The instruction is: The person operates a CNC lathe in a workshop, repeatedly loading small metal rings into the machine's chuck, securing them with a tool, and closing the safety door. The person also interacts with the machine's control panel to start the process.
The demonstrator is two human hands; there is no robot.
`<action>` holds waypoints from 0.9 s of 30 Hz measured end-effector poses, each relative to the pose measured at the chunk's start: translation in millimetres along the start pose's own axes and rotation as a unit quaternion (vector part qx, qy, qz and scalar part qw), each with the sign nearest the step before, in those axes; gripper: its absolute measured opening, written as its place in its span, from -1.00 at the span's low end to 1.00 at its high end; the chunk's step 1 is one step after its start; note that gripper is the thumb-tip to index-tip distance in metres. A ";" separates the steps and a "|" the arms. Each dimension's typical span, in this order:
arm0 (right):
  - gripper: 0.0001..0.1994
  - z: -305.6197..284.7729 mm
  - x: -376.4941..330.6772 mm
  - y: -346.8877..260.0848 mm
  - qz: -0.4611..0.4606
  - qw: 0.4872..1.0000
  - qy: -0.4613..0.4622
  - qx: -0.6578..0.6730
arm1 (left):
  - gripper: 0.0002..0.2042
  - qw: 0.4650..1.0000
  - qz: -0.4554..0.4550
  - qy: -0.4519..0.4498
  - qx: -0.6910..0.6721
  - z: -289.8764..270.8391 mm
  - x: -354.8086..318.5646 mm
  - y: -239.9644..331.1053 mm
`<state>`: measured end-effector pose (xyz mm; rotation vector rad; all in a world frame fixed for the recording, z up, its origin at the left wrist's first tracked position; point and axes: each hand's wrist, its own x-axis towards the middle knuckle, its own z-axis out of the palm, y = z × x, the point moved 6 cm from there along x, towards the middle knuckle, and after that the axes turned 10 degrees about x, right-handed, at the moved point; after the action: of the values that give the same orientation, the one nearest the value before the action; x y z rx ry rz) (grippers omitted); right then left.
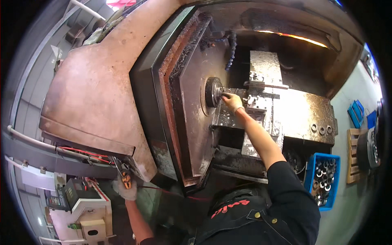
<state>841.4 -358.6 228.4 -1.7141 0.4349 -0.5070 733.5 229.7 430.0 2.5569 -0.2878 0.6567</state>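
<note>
My right hand point(232, 101), bare, reaches into the lathe with its fingers closed at the face of the round chuck point(213, 92). What the fingers grip there is hidden. Just right of that hand is the metal tool post point(257, 103) on the cross slide. Low at the left, my gloved left hand point(127, 190) is wrapped round an orange-and-black hand tool point(126, 179), whose exact kind I cannot make out. That hand is beside the lower corner of the machine's beige housing point(94, 81).
Three metal rings point(322, 130) sit on the slide's flat cover point(304, 114). A blue crate point(335, 179) of ring-shaped metal parts stands at the right, near a wooden pallet point(352, 157). A segmented coolant hose point(232, 51) hangs above the chuck. A thin red hose point(163, 190) runs near my left hand.
</note>
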 end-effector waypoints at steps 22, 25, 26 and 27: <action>-0.49 143.4 -414.6 -136.8 0.078 0.940 -0.304 0.133 | -0.59 0.962 0.259 -0.049 0.065 -15.1 -5.3 96.8; -0.47 154.0 -414.3 -91.1 0.091 0.946 -0.275 0.143 | -0.58 0.960 0.279 -0.028 -0.005 -12.0 -4.0 103.6; -0.46 159.0 -413.7 -81.8 0.106 0.944 -0.278 0.145 | -0.58 0.963 0.268 -0.007 -0.023 -4.5 -5.7 91.5; -0.46 156.1 -414.6 -92.5 0.113 0.947 -0.278 0.116 | -0.57 0.966 0.255 0.013 -0.039 1.1 -9.2 78.8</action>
<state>583.5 12.6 252.4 -1.4740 0.1497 0.0996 701.4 161.9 456.1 2.4023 -0.9620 0.8391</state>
